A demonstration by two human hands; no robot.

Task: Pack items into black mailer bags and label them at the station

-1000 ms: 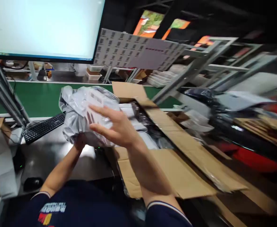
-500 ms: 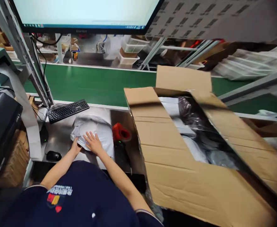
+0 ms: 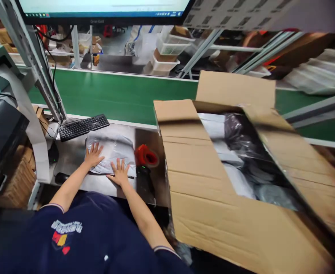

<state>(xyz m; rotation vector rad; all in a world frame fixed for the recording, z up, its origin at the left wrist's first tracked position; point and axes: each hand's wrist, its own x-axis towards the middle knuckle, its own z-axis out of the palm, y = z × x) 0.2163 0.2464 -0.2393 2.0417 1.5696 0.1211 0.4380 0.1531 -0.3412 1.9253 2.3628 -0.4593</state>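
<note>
Parcel (image 3: pixel 114 144) lies under the left hand (image 3: pixel 93 156), spread wide on its left side, and right hand (image 3: pixel 120 173), splayed over its near edge; neither grips.

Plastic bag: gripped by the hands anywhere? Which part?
No grip visible: the left hand lies spread on the left part of the bag, the right hand on its near part, right of middle.

Parcel (image 3: pixel 113 146) on table (image 3: pixel 72 158), keyboard (image 3: pixel 83 127) behind it (carton (image 3: pixel 196 171) at right)
</note>
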